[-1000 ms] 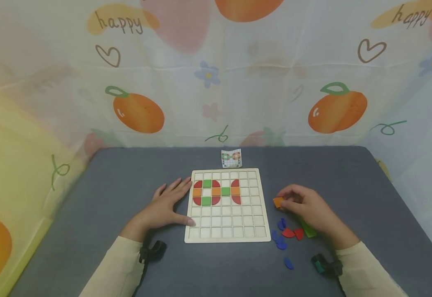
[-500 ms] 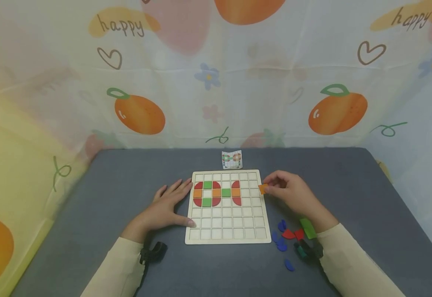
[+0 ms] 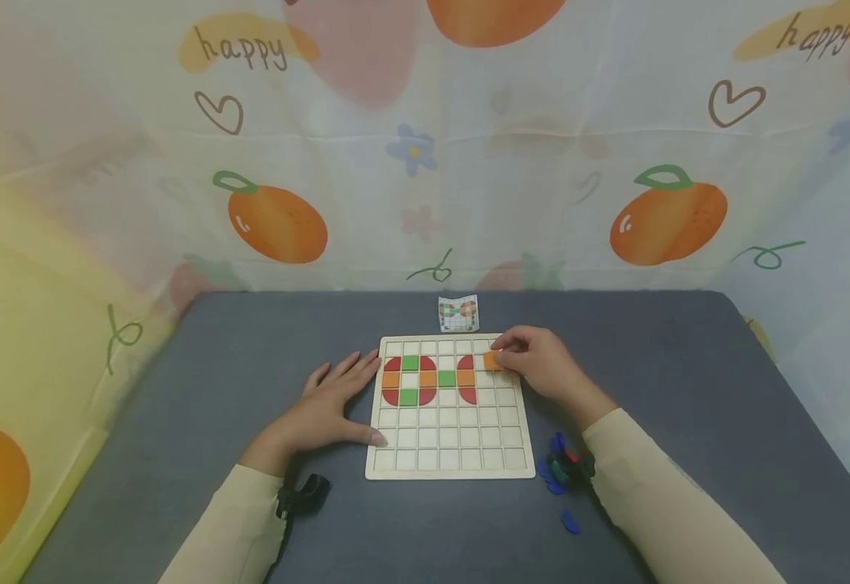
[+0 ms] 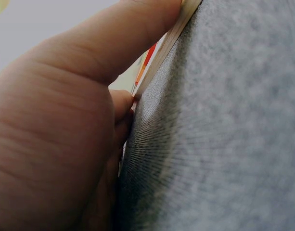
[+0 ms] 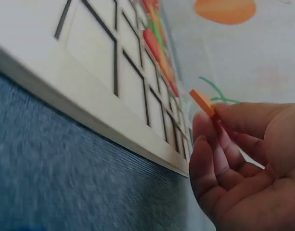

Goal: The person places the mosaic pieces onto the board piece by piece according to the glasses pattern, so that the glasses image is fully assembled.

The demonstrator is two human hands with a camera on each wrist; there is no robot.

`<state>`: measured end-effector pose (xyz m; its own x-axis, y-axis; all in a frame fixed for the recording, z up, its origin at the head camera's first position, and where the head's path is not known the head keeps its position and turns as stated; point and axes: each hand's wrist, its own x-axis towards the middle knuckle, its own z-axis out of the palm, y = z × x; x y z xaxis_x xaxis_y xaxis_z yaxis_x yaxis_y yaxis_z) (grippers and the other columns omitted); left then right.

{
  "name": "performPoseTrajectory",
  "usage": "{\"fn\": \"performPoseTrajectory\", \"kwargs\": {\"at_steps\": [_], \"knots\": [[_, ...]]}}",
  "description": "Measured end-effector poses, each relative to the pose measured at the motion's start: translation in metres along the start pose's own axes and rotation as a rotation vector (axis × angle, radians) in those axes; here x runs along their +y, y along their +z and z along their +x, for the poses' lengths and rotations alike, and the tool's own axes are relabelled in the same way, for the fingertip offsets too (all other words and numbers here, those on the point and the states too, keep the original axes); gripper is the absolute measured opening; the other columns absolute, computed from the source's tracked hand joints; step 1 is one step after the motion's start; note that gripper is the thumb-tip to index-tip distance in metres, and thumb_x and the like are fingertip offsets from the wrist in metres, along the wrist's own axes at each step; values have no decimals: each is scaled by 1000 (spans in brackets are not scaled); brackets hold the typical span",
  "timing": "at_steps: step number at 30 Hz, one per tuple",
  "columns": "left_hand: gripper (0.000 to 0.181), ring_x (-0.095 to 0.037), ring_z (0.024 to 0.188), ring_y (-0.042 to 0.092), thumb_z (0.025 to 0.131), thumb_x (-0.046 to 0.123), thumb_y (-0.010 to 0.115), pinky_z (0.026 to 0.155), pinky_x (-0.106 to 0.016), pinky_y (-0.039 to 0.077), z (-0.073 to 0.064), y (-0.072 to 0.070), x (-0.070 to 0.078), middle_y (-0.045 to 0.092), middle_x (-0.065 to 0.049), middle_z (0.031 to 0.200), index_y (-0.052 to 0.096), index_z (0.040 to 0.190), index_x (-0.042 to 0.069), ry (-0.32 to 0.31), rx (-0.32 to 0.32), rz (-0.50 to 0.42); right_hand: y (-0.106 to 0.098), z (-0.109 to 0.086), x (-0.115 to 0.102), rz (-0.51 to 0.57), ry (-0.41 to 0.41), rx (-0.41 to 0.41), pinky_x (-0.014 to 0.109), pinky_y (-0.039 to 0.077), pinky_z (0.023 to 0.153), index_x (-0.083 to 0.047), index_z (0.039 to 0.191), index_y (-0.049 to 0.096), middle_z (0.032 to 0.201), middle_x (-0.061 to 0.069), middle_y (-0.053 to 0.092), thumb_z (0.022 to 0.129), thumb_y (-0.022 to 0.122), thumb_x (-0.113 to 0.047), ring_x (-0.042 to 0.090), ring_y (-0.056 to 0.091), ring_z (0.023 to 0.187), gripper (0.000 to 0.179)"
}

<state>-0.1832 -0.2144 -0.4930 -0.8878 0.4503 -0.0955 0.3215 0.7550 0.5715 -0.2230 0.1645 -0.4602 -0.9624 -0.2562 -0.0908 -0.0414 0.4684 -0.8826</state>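
Observation:
A pale wooden grid board (image 3: 448, 439) lies on the table, with red, green and orange tiles set in its upper rows. My right hand (image 3: 542, 363) pinches an orange square tile (image 3: 491, 361) between thumb and fingers, over the board's upper right cells. In the right wrist view the orange tile (image 5: 202, 102) sticks out from the fingertips, tilted. My left hand (image 3: 326, 410) rests spread along the board's left edge, its thumb on the lower left rim. In the left wrist view that thumb (image 4: 123, 38) reaches onto the wooden edge (image 4: 169, 45).
A small pattern card (image 3: 458, 314) lies behind the board. Several blue pieces (image 3: 570, 521) are scattered right of the board, with a bit of red showing; the right wrist camera (image 3: 567, 466) covers part of them. A printed cloth (image 3: 513, 203) hangs behind the grey table (image 3: 286, 324).
My right hand has carried the orange square tile leftward from the table's right side to over the board's upper right. The left hand has stayed in place.

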Motion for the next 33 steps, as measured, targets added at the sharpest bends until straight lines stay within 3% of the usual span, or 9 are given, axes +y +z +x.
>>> {"fn": "performPoseTrajectory", "kwargs": {"at_steps": [5, 12, 23, 26, 33], "knots": [[131, -32, 166, 6, 75, 69, 92, 125, -65, -5, 0, 0, 0, 20, 2, 180, 27, 175, 15, 3, -3, -10, 8, 10, -1, -49, 80, -5, 40, 56, 77, -1, 120, 75, 93, 9, 73, 108, 70, -12, 25, 68, 84, 17], [131, -32, 166, 5, 75, 69, 92, 125, -65, -5, 0, 0, -1, 19, 2, 180, 26, 175, 15, 4, -7, -7, 14, 18, -1, -79, 125, -13, 42, 57, 79, -1, 119, 74, 92, 9, 72, 107, 72, -13, 25, 68, 82, 18], [131, -33, 166, 6, 75, 68, 92, 124, -65, -4, 1, -2, 0, 19, 0, 180, 26, 175, 14, -4, -12, 5, 13, 16, 2, -58, 99, -26, 45, 55, 83, -4, 122, 73, 104, 9, 70, 105, 77, -22, 27, 65, 93, 26], [131, -33, 166, 6, 75, 68, 92, 124, -65, -4, 0, -2, 1, 19, 1, 180, 26, 175, 15, -4, -11, 4, 12, 14, 2, -46, 82, -46, 46, 54, 85, -3, 125, 71, 107, 10, 68, 104, 76, -19, 28, 63, 97, 27], [131, -32, 166, 6, 75, 70, 91, 125, -65, -4, 1, -1, -1, 20, 2, 180, 27, 175, 15, 0, -7, 5, 13, 14, 6, -94, 47, -57, 42, 50, 78, -1, 129, 67, 102, 9, 64, 101, 75, -10, 26, 58, 88, 30]]}}
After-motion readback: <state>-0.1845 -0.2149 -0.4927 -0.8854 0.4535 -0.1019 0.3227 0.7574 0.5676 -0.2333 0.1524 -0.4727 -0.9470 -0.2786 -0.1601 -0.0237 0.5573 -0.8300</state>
